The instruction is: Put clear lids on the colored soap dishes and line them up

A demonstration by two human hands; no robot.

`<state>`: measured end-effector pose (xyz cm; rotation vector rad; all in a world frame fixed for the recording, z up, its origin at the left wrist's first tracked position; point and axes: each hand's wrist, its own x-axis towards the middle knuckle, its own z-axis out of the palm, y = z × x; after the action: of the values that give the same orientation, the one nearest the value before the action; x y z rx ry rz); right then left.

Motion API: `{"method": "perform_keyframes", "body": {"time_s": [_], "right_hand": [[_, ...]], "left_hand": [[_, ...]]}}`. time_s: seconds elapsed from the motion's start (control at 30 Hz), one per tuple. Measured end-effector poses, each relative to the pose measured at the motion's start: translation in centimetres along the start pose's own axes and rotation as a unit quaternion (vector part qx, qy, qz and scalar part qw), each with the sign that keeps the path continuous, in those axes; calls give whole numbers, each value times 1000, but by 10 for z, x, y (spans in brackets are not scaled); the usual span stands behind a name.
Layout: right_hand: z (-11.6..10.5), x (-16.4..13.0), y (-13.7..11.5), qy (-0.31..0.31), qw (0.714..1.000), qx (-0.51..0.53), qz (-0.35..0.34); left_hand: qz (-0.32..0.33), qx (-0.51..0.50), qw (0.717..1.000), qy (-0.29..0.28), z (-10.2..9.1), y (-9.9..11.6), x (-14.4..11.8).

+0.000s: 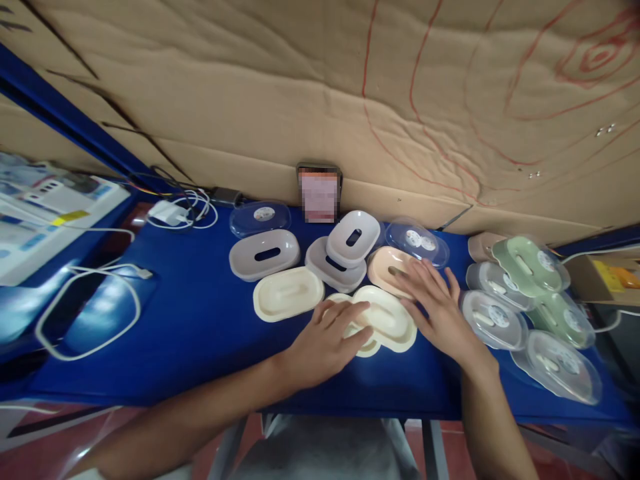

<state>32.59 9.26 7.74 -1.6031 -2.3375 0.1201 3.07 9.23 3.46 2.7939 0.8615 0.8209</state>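
Note:
My left hand (323, 340) lies palm down with fingers apart over overlapping cream oval dishes (391, 321) and covers part of them. My right hand (440, 313) is spread over the right side of a peach oval dish (381, 270), its fingertips at the dish; firm contact cannot be made out. Neither hand visibly grips anything. Another cream dish (273, 310) sits left of my left hand. Behind it rests a grey oval tray with a dark central slot (243, 260). A second slotted grey tray (370, 230) leans on top of a third (320, 267).
Clear oval lids with round stickers (243, 223) (435, 252) lie at the back. Lidded green boxes (515, 263) and grey boxes (473, 313) are piled at right. A phone-like device (320, 193) leans against the cardboard wall (250, 100). White cables (137, 313) run along the left.

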Motion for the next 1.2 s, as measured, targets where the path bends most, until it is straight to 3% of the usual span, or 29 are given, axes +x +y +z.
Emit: {"method": "perform_keyframes", "body": {"time_s": [0.13, 0.23, 0.3, 0.37, 0.47, 0.57, 0.67, 0.77, 0.87, 1.0, 1.1, 1.2], "right_hand": [[-15, -53, 25, 42, 996, -25, 79], [-18, -113, 56, 76, 970, -135, 189], [-14, -141, 69, 69, 958, -171, 219], [-9, -151, 72, 65, 958, -175, 217], [-4, -139, 63, 68, 968, -136, 199], [-2, -119, 51, 80, 979, -29, 188], [-3, -99, 44, 152, 971, 6, 186], [-6, -67, 43, 205, 972, -9, 117], [-9, -19, 48, 185, 982, -27, 17], [-12, 35, 54, 152, 986, -61, -35], [-19, 29, 50, 111, 992, -55, -27], [-21, -21, 36, 63, 997, -39, 24]], "left_hand": [[66, 13, 998, -22, 2, 1, 1], [43, 24, 998, -42, 3, 1, 4], [17, 37, 998, -48, 2, 0, 5], [-5, 49, 998, -39, 2, -1, 6], [-23, 53, 998, -17, 4, -2, 8], [-17, 41, 999, 6, 3, 1, 11], [5, 12, 1000, 21, 2, 5, 15], [20, -4, 999, 28, 2, 4, 16], [29, -10, 1000, 5, 5, 1, 15], [38, -14, 999, -31, 6, -3, 14], [40, -14, 999, -32, 4, -3, 13], [42, -19, 998, -32, 1, -3, 13]]}}
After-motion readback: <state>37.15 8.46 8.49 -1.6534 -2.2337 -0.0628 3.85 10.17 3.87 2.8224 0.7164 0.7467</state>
